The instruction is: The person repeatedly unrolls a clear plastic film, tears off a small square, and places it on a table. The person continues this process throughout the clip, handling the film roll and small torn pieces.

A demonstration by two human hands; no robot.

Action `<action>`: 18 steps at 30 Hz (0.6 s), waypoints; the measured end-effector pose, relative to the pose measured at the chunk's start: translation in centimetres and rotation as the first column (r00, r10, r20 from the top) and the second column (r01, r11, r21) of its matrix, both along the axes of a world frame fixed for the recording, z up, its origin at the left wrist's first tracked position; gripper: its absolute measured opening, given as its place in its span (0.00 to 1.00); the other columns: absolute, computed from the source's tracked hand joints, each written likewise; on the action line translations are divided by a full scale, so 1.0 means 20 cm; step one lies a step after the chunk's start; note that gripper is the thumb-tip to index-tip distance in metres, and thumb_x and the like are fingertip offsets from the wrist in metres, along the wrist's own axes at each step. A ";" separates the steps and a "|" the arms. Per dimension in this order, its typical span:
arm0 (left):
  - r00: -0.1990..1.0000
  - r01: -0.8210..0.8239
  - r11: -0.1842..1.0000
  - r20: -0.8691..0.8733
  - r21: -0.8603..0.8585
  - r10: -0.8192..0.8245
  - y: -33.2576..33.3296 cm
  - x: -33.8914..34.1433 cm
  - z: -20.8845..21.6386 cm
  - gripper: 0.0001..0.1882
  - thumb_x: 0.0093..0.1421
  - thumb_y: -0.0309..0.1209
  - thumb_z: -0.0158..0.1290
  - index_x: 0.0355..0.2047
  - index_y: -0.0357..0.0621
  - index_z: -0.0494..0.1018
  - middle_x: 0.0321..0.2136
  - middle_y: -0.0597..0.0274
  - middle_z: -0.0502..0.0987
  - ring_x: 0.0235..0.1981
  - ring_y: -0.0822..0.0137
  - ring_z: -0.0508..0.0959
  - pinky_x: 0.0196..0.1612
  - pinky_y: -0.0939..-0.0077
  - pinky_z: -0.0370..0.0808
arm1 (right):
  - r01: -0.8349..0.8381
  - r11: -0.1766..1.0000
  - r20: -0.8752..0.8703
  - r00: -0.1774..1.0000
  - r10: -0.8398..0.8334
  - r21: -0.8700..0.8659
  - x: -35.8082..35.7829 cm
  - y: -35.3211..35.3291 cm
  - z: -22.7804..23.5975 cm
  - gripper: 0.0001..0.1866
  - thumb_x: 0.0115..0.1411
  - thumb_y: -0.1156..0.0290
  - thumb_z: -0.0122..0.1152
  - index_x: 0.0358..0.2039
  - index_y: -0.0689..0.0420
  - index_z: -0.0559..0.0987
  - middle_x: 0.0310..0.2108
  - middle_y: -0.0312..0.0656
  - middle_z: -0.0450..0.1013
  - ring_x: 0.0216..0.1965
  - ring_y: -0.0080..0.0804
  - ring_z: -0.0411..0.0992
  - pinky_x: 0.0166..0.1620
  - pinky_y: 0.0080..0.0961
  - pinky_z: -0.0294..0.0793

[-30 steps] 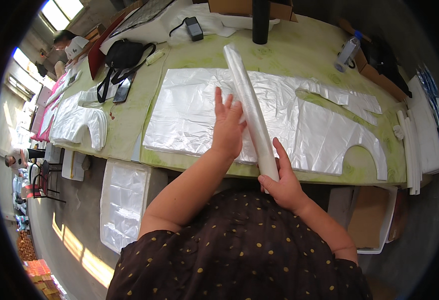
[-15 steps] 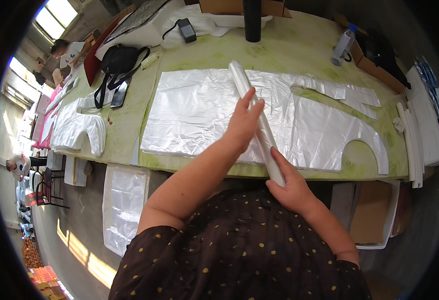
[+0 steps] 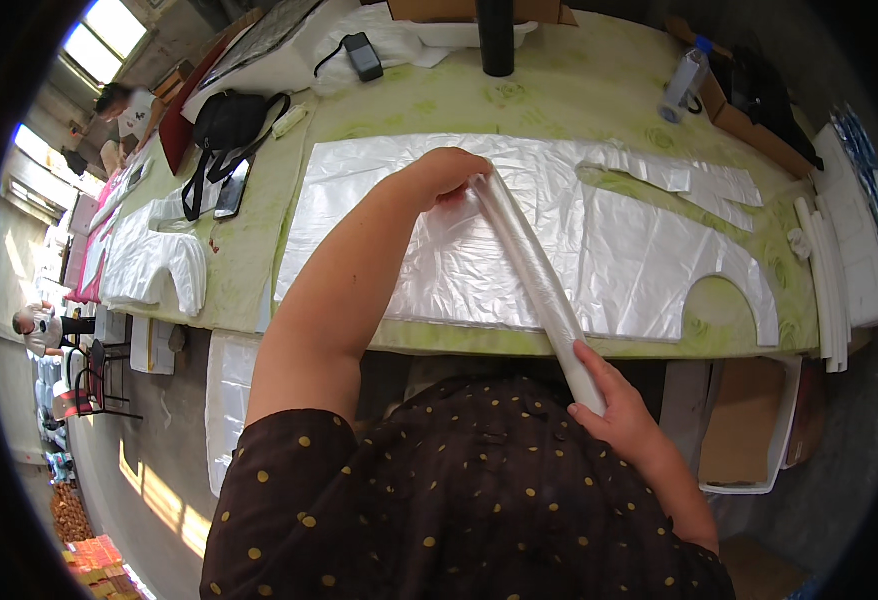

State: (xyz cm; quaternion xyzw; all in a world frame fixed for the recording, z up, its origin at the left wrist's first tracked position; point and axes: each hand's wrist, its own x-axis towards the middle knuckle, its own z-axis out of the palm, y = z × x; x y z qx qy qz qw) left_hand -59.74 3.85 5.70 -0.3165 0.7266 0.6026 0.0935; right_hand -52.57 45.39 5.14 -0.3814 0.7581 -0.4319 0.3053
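Observation:
A long, narrow roll of whitish clear plastic film (image 3: 537,272) slants across the front of the table, its far end up and to the left. My left hand (image 3: 449,175) is closed around that far end, with the fingertips partly hidden beneath the wrist and hand. At the near end, past the table's front edge, my right hand (image 3: 614,400) grips the roll between thumb and fingers. Under the roll lies a flat stack of white plastic sheets (image 3: 379,240), cut at the right with curved openings and strap-like strips.
A black bag (image 3: 229,125), a phone (image 3: 232,190) and another white plastic stack (image 3: 154,255) lie at the left. A black cylinder (image 3: 496,40) stands at the back. A bottle (image 3: 684,85) and white rolls (image 3: 824,290) are right. Another person (image 3: 129,115) sits far left.
My left hand has moved from the roll's middle to its far end. The roll's near end and my right hand have shifted right and toward me.

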 end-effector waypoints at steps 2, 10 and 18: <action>0.998 -0.027 1.000 0.056 0.001 0.027 -0.03 -0.03 -0.01 0.10 0.61 0.37 0.63 0.35 0.44 0.78 0.26 0.70 0.70 0.27 0.76 0.68 0.28 0.80 0.69 | -0.001 1.000 -0.018 1.000 0.000 -0.023 0.00 0.01 -0.01 0.42 0.58 0.72 0.64 0.73 0.53 0.60 0.63 0.56 0.67 0.64 0.50 0.68 0.65 0.34 0.65; 0.998 -0.040 0.998 0.041 0.051 0.038 -0.08 -0.07 -0.02 0.09 0.65 0.35 0.58 0.35 0.42 0.76 0.23 0.66 0.70 0.20 0.73 0.67 0.24 0.78 0.66 | 0.040 0.999 0.081 0.996 -0.041 0.014 -0.02 -0.05 0.01 0.47 0.59 0.71 0.64 0.75 0.52 0.52 0.67 0.58 0.63 0.65 0.52 0.67 0.65 0.35 0.66; 1.000 -0.003 0.958 -0.027 -0.288 -0.005 -0.03 -0.05 -0.11 0.15 0.65 0.35 0.54 0.46 0.39 0.78 0.25 0.62 0.75 0.19 0.70 0.70 0.23 0.72 0.68 | -0.009 0.957 0.058 0.998 -0.008 0.290 0.02 0.25 0.13 0.52 0.57 0.71 0.66 0.76 0.53 0.46 0.67 0.60 0.63 0.64 0.55 0.69 0.64 0.37 0.67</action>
